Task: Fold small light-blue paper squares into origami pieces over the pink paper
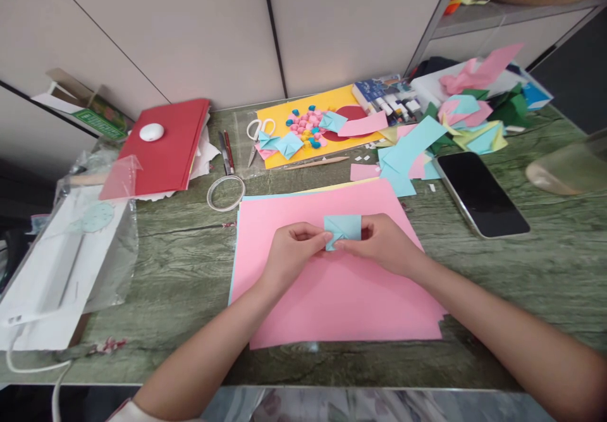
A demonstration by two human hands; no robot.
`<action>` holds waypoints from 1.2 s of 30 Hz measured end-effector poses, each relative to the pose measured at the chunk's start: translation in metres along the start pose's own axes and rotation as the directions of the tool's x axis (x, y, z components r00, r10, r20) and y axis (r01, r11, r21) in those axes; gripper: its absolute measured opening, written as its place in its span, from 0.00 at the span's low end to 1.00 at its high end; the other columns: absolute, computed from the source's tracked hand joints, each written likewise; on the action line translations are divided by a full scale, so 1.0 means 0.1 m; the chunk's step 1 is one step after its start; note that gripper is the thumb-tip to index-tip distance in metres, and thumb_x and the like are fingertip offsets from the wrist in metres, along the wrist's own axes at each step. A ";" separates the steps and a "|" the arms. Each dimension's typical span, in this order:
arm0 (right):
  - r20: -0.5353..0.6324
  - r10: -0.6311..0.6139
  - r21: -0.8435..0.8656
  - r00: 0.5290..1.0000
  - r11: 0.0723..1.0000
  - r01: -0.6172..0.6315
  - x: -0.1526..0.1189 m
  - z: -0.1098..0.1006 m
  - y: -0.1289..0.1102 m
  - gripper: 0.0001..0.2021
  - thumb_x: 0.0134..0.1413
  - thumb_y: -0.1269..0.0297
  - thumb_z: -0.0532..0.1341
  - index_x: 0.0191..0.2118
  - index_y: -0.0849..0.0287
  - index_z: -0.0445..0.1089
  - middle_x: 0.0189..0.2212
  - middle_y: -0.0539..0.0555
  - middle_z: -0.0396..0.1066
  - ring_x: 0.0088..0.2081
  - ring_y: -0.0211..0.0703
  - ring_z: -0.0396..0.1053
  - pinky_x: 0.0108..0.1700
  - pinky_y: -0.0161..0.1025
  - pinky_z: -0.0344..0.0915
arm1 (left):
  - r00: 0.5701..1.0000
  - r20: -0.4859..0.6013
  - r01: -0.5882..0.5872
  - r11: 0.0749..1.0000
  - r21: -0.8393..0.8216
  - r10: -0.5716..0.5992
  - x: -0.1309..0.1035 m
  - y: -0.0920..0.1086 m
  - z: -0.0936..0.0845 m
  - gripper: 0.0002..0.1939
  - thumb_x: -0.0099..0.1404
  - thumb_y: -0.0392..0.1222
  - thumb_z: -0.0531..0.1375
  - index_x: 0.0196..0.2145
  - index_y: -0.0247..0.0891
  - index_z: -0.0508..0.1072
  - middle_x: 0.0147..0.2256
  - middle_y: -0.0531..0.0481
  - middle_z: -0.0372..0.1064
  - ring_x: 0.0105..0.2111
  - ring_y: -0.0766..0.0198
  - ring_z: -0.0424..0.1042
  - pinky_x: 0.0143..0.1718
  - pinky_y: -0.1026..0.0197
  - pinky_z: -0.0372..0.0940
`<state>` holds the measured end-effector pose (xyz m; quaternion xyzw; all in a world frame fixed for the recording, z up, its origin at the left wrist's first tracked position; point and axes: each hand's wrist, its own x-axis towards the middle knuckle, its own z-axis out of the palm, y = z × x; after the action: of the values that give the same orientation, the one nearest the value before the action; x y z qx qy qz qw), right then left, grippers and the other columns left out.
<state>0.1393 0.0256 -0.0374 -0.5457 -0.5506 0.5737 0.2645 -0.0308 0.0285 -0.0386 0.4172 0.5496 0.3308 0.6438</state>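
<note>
A small light-blue square of folded paper [348, 226] with diagonal creases is held up over the large pink paper sheets [332, 308]. My left hand [298, 248] pinches its left edge between thumb and fingers. On the other side, my right hand [382, 242] grips its right part, the thumb lying across the lower front and the fingers behind. Those fingers behind the paper are partly hidden. Under the pink sheet, edges of blue and yellow sheets show.
Beyond the sheets lie a tape roll [226, 193], white scissors [260, 132], a wooden stick [317, 163] and blue paper strips [408, 156]. A phone [481, 194] rests at right, near a clear cup [564, 169]. Left are a red folder [164, 150] and a power strip [59, 276].
</note>
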 end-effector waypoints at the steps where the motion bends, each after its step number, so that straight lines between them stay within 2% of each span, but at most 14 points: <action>1: 0.004 -0.006 0.002 1.000 1.000 0.006 0.00 0.00 0.00 0.13 0.39 0.56 0.62 0.20 0.62 0.63 0.17 0.45 0.54 0.21 0.32 0.51 0.22 0.32 0.49 | 1.000 0.001 0.002 1.000 0.006 -0.002 0.00 0.00 0.00 0.09 0.48 0.43 0.64 0.23 0.34 0.73 0.20 0.53 0.70 0.20 0.70 0.67 0.23 0.68 0.63; 5: 0.022 -0.036 0.016 0.999 0.999 0.036 0.00 -0.02 -0.01 0.13 0.41 0.59 0.61 0.18 0.61 0.60 0.17 0.45 0.52 0.21 0.31 0.50 0.22 0.31 0.48 | 1.000 -0.006 0.000 1.000 0.031 0.000 -0.01 0.01 0.02 0.09 0.49 0.43 0.64 0.23 0.34 0.73 0.21 0.53 0.70 0.21 0.70 0.67 0.23 0.68 0.63; 12: 0.038 -0.031 0.037 0.999 0.999 0.029 0.01 -0.02 -0.02 0.12 0.40 0.58 0.61 0.20 0.62 0.63 0.17 0.46 0.56 0.22 0.33 0.52 0.23 0.32 0.50 | 1.000 -0.009 -0.014 0.999 0.032 0.015 -0.02 0.00 0.02 0.09 0.49 0.43 0.64 0.23 0.33 0.73 0.20 0.53 0.70 0.20 0.71 0.67 0.22 0.69 0.62; 27: 0.031 0.000 0.048 1.000 0.999 -0.001 0.01 -0.03 -0.03 0.13 0.38 0.59 0.62 0.18 0.62 0.61 0.17 0.44 0.51 0.21 0.31 0.49 0.21 0.31 0.46 | 1.000 -0.030 -0.001 1.000 -0.001 0.001 -0.02 -0.03 0.04 0.08 0.48 0.43 0.64 0.23 0.35 0.73 0.20 0.54 0.70 0.20 0.71 0.66 0.23 0.69 0.60; 36: 0.109 -0.005 0.090 0.994 0.996 -0.005 0.01 -0.06 -0.03 0.13 0.38 0.59 0.63 0.19 0.62 0.61 0.17 0.44 0.51 0.20 0.30 0.47 0.22 0.31 0.46 | 1.000 0.009 -0.003 1.000 -0.005 0.003 -0.02 -0.03 0.03 0.09 0.46 0.42 0.66 0.22 0.34 0.73 0.20 0.54 0.70 0.20 0.70 0.67 0.23 0.68 0.62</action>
<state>0.1437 0.0298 -0.0341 -0.5010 -0.5378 0.6270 0.2583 -0.0280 0.0251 -0.0404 0.4180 0.5452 0.3313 0.6468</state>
